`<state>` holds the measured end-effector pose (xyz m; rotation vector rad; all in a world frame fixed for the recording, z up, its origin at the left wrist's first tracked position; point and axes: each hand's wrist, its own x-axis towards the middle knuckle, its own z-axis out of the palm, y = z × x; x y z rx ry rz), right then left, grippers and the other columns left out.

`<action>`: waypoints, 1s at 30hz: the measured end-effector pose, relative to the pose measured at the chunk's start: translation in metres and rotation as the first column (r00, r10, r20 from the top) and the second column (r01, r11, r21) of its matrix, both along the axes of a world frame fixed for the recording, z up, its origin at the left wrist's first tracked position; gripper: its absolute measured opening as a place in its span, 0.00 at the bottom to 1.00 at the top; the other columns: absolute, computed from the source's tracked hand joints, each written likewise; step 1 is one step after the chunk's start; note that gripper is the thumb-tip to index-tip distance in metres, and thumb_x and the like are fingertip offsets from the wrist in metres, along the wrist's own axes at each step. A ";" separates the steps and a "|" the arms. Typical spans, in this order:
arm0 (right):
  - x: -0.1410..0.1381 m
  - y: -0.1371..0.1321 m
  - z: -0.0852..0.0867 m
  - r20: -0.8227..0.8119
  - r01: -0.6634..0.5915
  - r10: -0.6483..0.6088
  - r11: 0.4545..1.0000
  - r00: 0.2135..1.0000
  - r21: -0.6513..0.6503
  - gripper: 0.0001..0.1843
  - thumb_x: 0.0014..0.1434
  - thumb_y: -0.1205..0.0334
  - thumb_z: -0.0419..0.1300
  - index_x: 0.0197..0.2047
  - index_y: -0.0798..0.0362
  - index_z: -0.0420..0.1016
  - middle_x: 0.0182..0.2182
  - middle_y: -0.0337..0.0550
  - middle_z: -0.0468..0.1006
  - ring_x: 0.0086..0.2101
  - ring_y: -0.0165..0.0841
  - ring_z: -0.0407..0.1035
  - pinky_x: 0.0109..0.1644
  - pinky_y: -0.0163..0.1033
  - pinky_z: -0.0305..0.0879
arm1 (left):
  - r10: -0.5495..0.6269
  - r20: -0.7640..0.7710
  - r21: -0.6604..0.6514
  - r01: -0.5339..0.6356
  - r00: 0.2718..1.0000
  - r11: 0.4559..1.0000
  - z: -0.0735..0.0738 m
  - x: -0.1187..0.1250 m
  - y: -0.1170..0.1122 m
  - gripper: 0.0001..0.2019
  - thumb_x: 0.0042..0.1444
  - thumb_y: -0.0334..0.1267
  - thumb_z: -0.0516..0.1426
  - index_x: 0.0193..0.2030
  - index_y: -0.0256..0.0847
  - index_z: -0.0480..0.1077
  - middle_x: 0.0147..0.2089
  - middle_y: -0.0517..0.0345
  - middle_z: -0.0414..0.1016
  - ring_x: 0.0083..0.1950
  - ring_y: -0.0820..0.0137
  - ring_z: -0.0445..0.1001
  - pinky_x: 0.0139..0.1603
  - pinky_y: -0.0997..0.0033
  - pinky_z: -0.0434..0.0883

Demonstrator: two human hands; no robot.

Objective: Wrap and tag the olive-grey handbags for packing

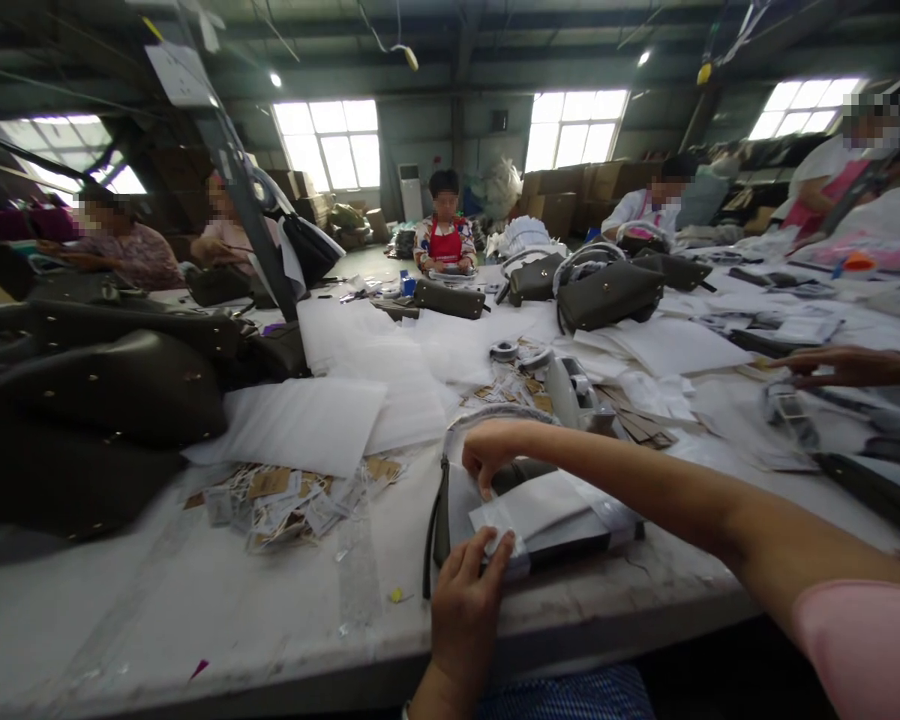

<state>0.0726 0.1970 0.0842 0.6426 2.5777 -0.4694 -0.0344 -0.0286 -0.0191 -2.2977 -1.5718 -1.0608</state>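
Head view: dark handbag (570,550) lying at the desk's (270,620) near edge, under both hands. Probably light, soft-walled, slightly slick; likely best taken by its firmer side edge or the arched handle (521,411), whose pale wrapping may slip. White sheet (536,512) across it, thin, flat, looks easily creased. Left hand (469,595): fingers extended, unclenched, tips resting on the sheet's near corner. Right hand (499,450): fingers curled down inside the handle's arch; cannot tell if they pinch anything. Beyond: hard, pale tape dispenser (570,392). Leftward: stringed card tags (292,505), wavy foam sheets (300,420), smooth, bulging dark bags (112,430) with metal studs.
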 end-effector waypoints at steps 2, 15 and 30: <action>0.004 0.004 -0.003 -0.032 0.028 -0.029 1.000 0.999 -0.007 0.20 0.49 0.46 0.71 0.38 0.53 0.83 0.27 0.34 0.79 0.26 0.26 0.64 0.30 0.34 0.51 | -0.004 -0.012 0.017 0.005 1.000 1.000 0.001 -0.001 0.000 0.28 0.55 0.25 0.64 0.61 0.52 0.70 0.55 0.56 0.76 0.49 0.63 0.75 0.49 0.65 0.76; 0.038 -0.046 -0.007 -0.265 0.298 -0.247 0.938 0.932 0.174 0.25 0.63 0.41 0.58 0.53 0.50 0.79 0.49 0.50 0.79 0.47 0.43 0.73 0.46 0.40 0.64 | -0.017 -0.038 0.076 0.020 0.999 0.997 -0.004 -0.001 -0.003 0.23 0.62 0.28 0.58 0.63 0.51 0.69 0.54 0.55 0.77 0.50 0.63 0.75 0.50 0.65 0.76; 0.038 -0.025 -0.049 -0.209 0.354 -0.388 0.918 0.898 -0.181 0.34 0.48 0.24 0.60 0.36 0.47 0.82 0.34 0.39 0.79 0.34 0.34 0.70 0.34 0.34 0.57 | -0.037 -0.068 -0.002 0.037 0.997 0.999 -0.004 -0.005 -0.004 0.22 0.67 0.29 0.52 0.65 0.50 0.67 0.56 0.53 0.76 0.53 0.62 0.74 0.52 0.63 0.74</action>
